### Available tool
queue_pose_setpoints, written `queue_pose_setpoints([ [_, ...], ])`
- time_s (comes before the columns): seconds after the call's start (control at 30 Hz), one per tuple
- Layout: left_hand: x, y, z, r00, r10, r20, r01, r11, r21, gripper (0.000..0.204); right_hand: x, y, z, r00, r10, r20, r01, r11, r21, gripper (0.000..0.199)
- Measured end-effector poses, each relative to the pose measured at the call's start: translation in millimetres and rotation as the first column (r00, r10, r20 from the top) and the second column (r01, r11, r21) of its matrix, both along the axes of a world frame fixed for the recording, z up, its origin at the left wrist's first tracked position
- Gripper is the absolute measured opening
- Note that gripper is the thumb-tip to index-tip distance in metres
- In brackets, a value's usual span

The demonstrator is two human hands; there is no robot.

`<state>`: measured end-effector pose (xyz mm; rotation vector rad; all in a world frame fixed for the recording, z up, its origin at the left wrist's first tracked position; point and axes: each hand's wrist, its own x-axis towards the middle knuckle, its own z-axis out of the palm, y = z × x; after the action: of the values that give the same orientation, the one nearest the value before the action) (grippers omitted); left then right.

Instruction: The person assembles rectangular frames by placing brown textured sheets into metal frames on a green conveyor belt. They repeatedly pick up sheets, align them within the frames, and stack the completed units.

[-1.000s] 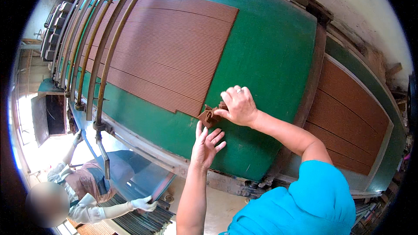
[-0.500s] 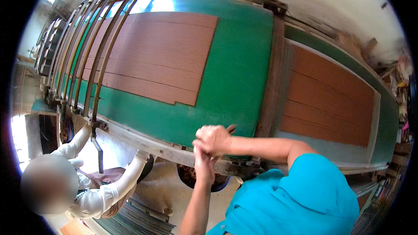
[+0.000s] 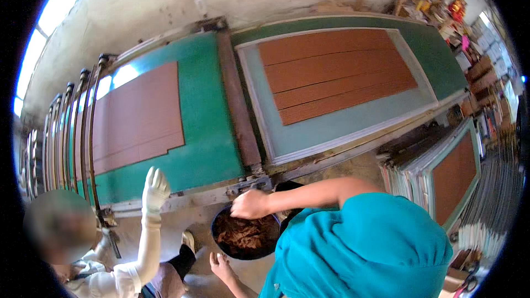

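My right hand [image 3: 251,205] reaches over the upper rim of a round dark tub [image 3: 243,256], its fingers curled downward into a closed shape. Anything inside those fingers is hidden from this view. Crumpled brown material [image 3: 248,236] fills the tub. Lower and to the left of the tub, my left hand [image 3: 222,266] hangs with its fingers loosely apart, holding nothing that I can see. A green flat bed [image 3: 212,99] lies beyond, bearing a thin brown ribbed sheet [image 3: 146,113].
To the left stands a co-worker; a white-gloved hand [image 3: 156,187] is raised by the bed's edge. Metal bars [image 3: 91,127] cross the bed. Right of it, a framed screen [image 3: 353,124] carries a brown striped area. Stacked frames [image 3: 455,173] lean at the right.
My hands, together over the bed's near edge before, have come apart: the right to the tub, the left lower down. My view has swung right. The co-worker's gloved hand has risen.
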<state>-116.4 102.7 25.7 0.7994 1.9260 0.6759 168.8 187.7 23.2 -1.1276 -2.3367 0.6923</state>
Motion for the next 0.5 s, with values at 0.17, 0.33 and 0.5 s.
queue_pose_setpoints([
  [0.17, 50.2, 56.4, -28.8, 0.942, -0.179, 0.282, 0.106, 0.961, 0.256, 0.034, 144.0, -93.5, -14.3, 0.825, -0.525, 0.210, 0.561, 0.806, -0.189, 0.033],
  [0.33, 201.2, 118.0, 16.7, 0.831, -0.519, 0.198, 0.413, 0.816, 0.404, 0.029, 214.3, -190.4, -43.1, 0.009, -1.000, -0.021, 0.598, 0.022, -0.801, 0.032],
  [0.5, 364.7, 189.3, 6.3, 0.573, -0.798, 0.188, 0.633, 0.576, 0.517, 0.031, 262.1, -215.2, -57.0, -0.428, -0.900, 0.088, -0.064, -0.067, -0.996, 0.033],
])
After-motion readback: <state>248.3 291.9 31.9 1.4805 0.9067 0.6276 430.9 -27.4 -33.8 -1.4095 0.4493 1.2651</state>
